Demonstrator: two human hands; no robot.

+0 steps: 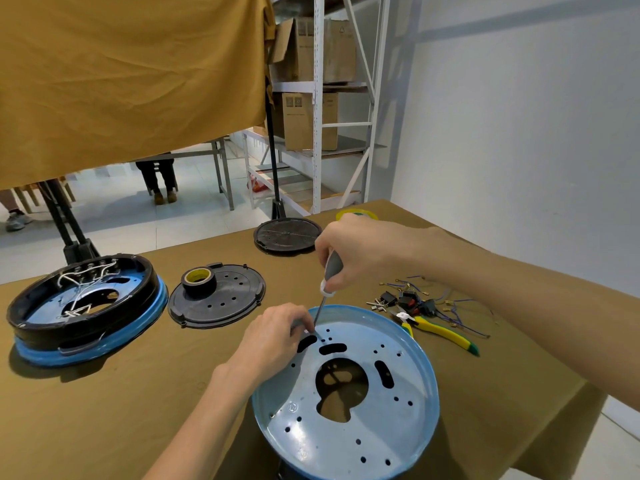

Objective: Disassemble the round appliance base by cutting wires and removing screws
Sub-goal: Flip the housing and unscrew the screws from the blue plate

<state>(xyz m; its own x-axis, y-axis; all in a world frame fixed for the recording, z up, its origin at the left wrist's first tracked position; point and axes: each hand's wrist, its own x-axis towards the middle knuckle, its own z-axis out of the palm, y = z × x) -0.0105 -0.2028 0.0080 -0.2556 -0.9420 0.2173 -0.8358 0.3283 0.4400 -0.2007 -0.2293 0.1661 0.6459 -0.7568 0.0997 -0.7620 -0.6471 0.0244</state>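
The right hand (360, 254) has a full grip round the screwdriver (329, 282) handle, tip down on a screw in the round base (346, 393) at the desk's (138, 393) near edge. The left hand (277, 334) pinches the shaft low, likely to steady the tip.

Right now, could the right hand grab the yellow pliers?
Probably not at once: the right hand is gripping the screwdriver. The yellow pliers lie uncovered on the table just below that arm, so the way looks free.
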